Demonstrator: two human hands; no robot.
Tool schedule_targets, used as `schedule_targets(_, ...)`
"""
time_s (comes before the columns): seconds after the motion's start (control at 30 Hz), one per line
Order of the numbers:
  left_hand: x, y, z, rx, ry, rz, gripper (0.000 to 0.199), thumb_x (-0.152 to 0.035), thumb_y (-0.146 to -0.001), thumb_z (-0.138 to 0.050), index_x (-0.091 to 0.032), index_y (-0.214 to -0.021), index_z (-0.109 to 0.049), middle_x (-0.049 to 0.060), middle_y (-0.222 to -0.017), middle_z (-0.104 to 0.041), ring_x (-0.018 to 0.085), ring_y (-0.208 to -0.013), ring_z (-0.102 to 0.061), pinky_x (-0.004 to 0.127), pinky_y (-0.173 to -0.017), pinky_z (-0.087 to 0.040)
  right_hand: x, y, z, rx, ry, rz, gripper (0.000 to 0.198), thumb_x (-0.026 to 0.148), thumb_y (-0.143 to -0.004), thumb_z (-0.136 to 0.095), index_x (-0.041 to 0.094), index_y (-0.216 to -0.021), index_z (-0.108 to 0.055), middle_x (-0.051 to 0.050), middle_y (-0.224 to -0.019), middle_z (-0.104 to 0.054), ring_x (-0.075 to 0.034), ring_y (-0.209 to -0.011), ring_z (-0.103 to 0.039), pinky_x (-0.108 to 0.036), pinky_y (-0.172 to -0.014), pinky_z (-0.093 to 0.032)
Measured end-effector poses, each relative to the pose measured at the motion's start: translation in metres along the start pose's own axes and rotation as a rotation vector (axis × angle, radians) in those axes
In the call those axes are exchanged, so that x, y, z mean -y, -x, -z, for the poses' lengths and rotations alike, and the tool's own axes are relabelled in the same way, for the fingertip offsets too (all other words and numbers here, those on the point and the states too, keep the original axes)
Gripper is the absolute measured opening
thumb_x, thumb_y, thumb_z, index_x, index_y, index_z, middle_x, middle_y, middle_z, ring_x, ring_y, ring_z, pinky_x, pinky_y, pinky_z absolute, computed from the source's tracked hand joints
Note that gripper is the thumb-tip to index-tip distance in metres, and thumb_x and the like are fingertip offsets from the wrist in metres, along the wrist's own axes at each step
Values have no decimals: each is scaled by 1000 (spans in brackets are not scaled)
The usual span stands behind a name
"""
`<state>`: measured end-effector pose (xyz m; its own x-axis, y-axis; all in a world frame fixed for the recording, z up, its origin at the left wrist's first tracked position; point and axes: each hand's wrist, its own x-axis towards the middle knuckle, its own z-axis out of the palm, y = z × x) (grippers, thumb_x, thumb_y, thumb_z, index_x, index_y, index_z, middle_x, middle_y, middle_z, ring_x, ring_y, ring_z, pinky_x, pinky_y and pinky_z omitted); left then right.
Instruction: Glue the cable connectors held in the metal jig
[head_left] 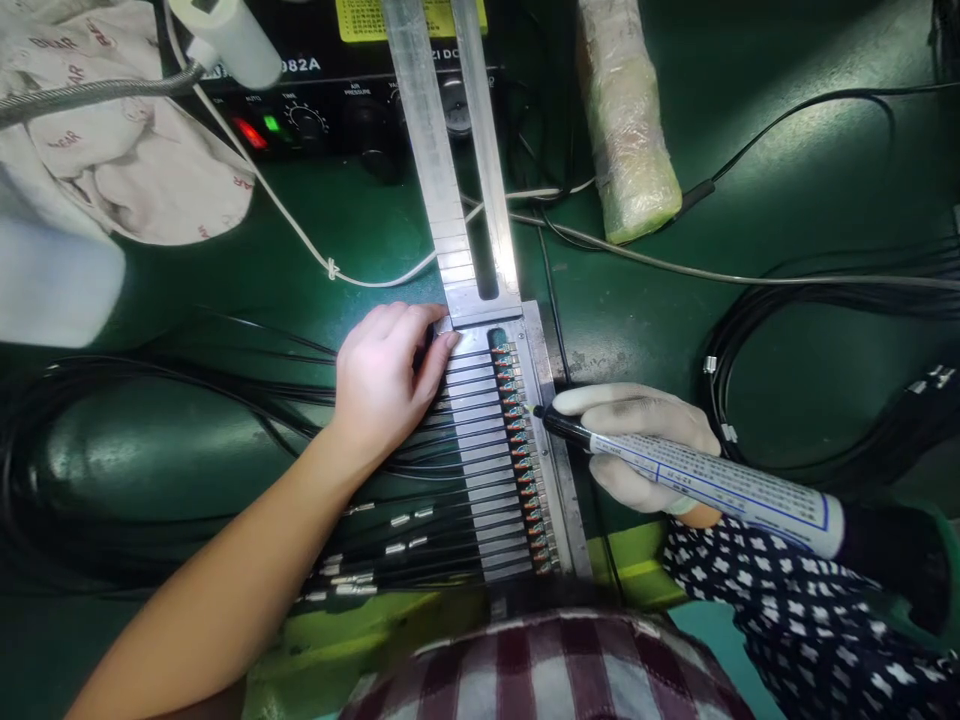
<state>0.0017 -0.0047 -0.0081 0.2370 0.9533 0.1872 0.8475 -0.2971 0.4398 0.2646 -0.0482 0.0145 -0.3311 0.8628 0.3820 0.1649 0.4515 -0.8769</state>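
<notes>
A slotted metal fixture (487,470) holds a row of black cables (427,390), side by side, with small green-and-orange connector ends (517,412) along its right side. My left hand (386,375), bare, grips the fixture's upper left edge between thumb and fingers, above the cables. My right hand (637,440), in a white glove, is closed around a labelled dispensing syringe (712,485) with a black front end. The syringe's tip is at the connector row, near its middle; whether it touches one cannot be told.
A long slotted metal bar (427,130) extends upward from the fixture. Behind stands a black control box (337,120) with dials and lit switches. Cable coils (720,370) lie on both sides. A plastic-wrapped bundle (630,130) and a printed cloth bag (150,170) lie farther back.
</notes>
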Motion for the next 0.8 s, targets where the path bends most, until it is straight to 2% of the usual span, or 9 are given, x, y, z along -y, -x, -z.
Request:
schedule_targets(0.17,2,0,-1,-13,3,-11,22,-36,-96,-53,-20,-106,-63,5,-81,-62,21,-80,-58,33,-75,-42,3,-3,1,-9,-63,63,39,7,-75,-72,20,-112,-70,-11,-111,-74,-22,-94,-75,-31,-76,-67)
schedule_targets(0.37,1,0,0,-16,-33,-32,23,-37,-97,-50,-19,-106,-63,4,-79,-60,19,-77,-56,32,-73,-43,6,-6,1,5,-56,15,45,6,-78,-69,26,-117,-68,-7,-114,-74,-20,-95,-74,-30,-77,-66)
schedule_targets(0.53,0,0,0,-9,-27,-24,25,-37,-98,-49,-19,-106,-63,5,-81,-62,20,-79,-56,34,-73,-43,1,-6,-2,-29,-101,36,42,8,-78,-70,24,-117,-69,-8,-114,-74,-20,-93,-75,-29,-77,-66)
schedule_targets(0.8,0,0,0,-8,-2,-11,23,-36,-97,-51,-19,-105,-64,4,-80,-60,19,-78,-57,33,-73,-42,1,-9,0,-8,-108,24,41,9,-80,-70,24,-118,-68,-9,-116,-73,-21,-96,-74,-32,-80,-66)
